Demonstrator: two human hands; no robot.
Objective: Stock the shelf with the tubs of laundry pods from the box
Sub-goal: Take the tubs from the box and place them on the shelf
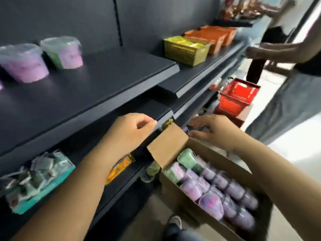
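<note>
The right hand (210, 131) is smeared by motion, and its fingertips (196, 135) cover a small dark thing beyond the box flap (166, 143); whether they grip it cannot be told. The right forearm hides part of the right side of the box (172, 188), and the bottom edge cuts its near corner. Labels on the tubs in the box (205, 186) and on the shelf tubs (26, 64) are too blurred to read. At the left edge one more tub (0, 86) shows only a sliver. A second person (286, 54) is cut by the right edge.
</note>
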